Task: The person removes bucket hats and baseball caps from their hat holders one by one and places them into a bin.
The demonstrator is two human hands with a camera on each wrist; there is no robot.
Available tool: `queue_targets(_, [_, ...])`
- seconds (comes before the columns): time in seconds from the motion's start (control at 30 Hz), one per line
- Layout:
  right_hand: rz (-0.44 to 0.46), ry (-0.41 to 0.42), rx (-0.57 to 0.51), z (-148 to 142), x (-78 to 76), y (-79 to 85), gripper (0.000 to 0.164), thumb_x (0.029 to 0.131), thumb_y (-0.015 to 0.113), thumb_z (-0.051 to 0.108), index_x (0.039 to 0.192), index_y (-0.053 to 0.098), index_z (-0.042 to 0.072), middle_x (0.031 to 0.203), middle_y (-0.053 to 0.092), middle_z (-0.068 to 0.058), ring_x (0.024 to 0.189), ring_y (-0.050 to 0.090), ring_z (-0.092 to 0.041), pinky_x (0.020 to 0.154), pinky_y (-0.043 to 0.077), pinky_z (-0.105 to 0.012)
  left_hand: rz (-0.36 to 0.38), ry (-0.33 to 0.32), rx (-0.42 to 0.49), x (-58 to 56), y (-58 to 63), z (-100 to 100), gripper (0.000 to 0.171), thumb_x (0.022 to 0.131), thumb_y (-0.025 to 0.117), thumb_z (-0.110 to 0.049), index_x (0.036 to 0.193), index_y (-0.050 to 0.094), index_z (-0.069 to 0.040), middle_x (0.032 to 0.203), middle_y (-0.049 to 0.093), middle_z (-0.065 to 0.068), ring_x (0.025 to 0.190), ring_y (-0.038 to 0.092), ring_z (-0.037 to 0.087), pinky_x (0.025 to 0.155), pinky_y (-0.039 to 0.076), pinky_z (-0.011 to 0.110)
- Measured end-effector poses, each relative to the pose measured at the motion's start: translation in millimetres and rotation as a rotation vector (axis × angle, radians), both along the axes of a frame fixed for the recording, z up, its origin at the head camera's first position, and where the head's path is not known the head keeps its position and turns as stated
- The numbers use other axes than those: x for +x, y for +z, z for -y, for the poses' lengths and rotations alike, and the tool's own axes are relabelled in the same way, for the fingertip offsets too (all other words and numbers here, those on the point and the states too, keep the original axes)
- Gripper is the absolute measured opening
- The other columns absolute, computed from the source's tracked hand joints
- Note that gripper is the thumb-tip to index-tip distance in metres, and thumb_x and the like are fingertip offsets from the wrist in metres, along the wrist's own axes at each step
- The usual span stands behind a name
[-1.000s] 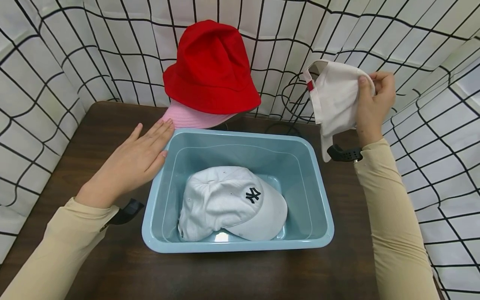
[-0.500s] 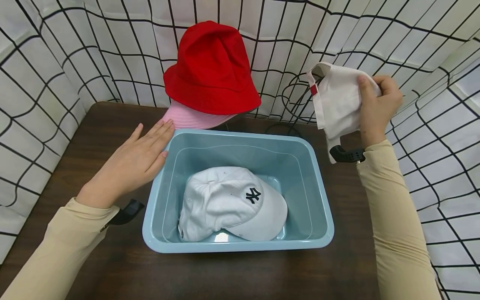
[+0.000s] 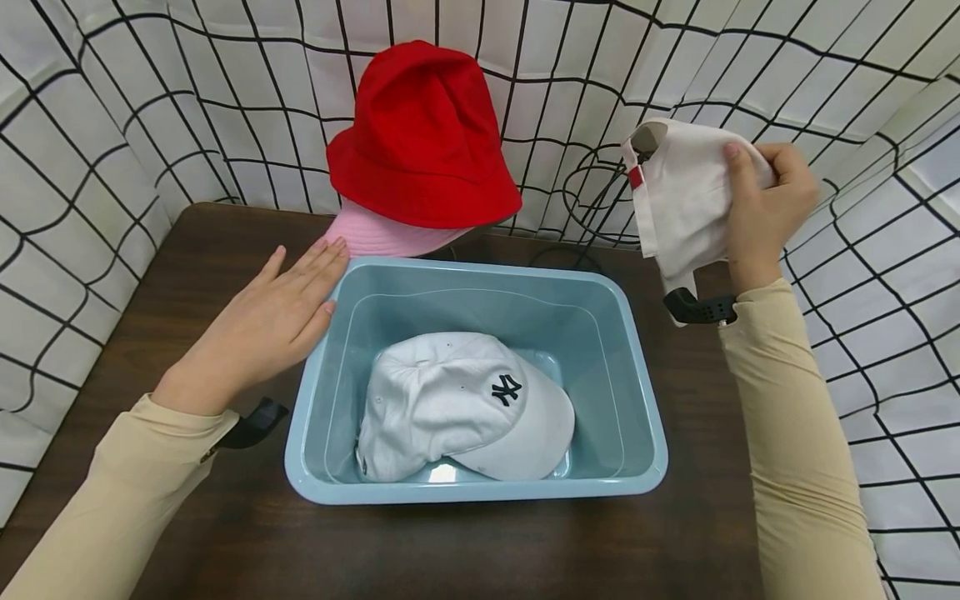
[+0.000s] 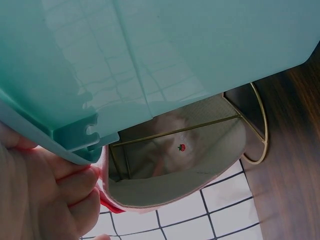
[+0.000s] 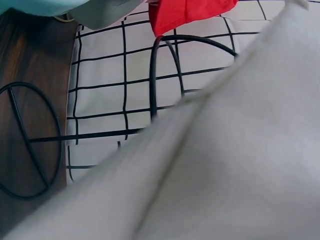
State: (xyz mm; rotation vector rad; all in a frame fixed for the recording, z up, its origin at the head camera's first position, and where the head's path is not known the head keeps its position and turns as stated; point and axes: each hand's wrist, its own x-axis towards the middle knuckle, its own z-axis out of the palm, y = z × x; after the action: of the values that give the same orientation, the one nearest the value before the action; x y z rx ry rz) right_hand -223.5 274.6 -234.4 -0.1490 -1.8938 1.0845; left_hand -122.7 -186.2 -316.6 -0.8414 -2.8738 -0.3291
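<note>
In the head view my left hand point(image 3: 262, 321) lies with straight fingers against the upper left corner of a light blue plastic basin point(image 3: 480, 492). A white baseball cap point(image 3: 442, 400) with a dark NY emblem rests inside it. At the upper right my right hand point(image 3: 772, 204) pinches a white cloth hat point(image 3: 693, 196) between thumb and fingers; a small red tag shows on its edge and a strip hangs down. This hat is raised over the table's back right, and its pale cloth point(image 5: 240, 150) fills much of the right wrist view.
Behind the basin a red bucket hat point(image 3: 427, 142) stands above a pink hat point(image 3: 382, 232). A gold wire stand point(image 4: 255, 120) shows under the pink hat. Black wire stands point(image 5: 32, 140) stand at the back right. White panels with black wire grid point(image 3: 247, 75) surround the brown table point(image 3: 225, 508).
My right hand has drifted to the right with the white cloth hat, and the hat hangs slightly farther from the red one. The left hand and the basin have stayed put.
</note>
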Motion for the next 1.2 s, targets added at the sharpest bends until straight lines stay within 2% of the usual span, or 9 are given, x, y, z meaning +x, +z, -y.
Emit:
queue_targets(0.3, [-0.075,0.059,-0.099,0,9.7,14.4,0.009,0.078,0.078,0.015,0.072,0.071,0.012,0.072,0.061,0.008,0.072,0.054,-0.005,0.065,0.036,-0.018,-0.001,-0.004,-0.002,-0.6,0.3,0,0.061,0.095,0.043,-0.026,0.147,0.026,0.002,0.152,0.023,0.018,0.142,0.014,0.031,0.113,0.002,0.05])
queue_targets(0.6, [-0.189,0.153,-0.011,-9,13.0,15.5,0.009,0.077,0.079,0.017,0.072,0.072,0.014,0.071,0.063,0.011,0.071,0.056,-0.006,0.064,0.039,-0.018,0.011,0.007,-0.006,0.0,1.3,0,0.063,0.094,0.045,-0.027,0.147,0.025,0.001,0.153,0.022,0.018,0.142,0.016,0.032,0.113,0.002,0.05])
queue_targets(0.67, [-0.206,0.153,0.017,-9,16.2,17.3,0.009,0.077,0.079,0.018,0.073,0.072,0.013,0.072,0.063,0.011,0.07,0.057,-0.006,0.063,0.04,-0.018,0.013,0.007,-0.005,0.0,1.2,0,0.063,0.094,0.045,-0.028,0.147,0.025,0.001,0.153,0.022,0.018,0.142,0.016,0.033,0.113,0.002,0.05])
queue_targets(0.83, [-0.223,0.117,-0.031,-5,26.1,26.3,0.011,0.075,0.08,0.016,0.07,0.071,0.012,0.07,0.062,0.007,0.068,0.055,-0.007,0.062,0.039,-0.018,0.011,0.005,-0.009,0.3,1.7,0,0.063,0.094,0.045,-0.027,0.147,0.025,0.001,0.153,0.022,0.018,0.142,0.015,0.032,0.113,0.002,0.05])
queue_targets(1.2, [-0.287,0.122,0.061,10,43.2,38.5,0.013,0.074,0.081,0.018,0.069,0.07,0.013,0.069,0.062,0.008,0.067,0.055,-0.009,0.061,0.04,-0.017,0.023,0.005,-0.015,0.4,2.6,0,0.063,0.095,0.044,-0.027,0.147,0.025,0.001,0.153,0.021,0.018,0.142,0.014,0.031,0.113,0.003,0.052])
